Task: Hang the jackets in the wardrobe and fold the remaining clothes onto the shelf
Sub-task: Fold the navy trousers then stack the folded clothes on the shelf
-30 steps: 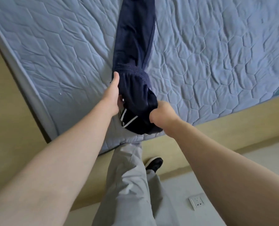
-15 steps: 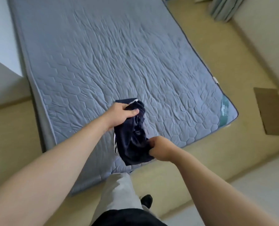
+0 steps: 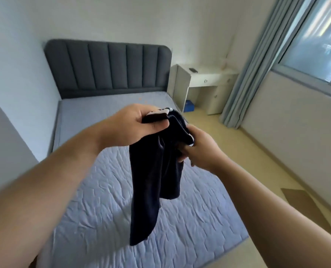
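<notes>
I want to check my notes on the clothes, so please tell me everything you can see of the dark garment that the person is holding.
The dark navy garment looks like soft, thick fabric, with white stripes showing near its top edge. It is bunched, not folded, and hangs limp over the quilted mattress, seemingly clear of it. The left hand grips its upper end; the right hand holds a fold beside that. One long part hangs lowest.

Dark garment [image 3: 153, 182] hides fingertips of right hand [image 3: 198, 151].
</notes>
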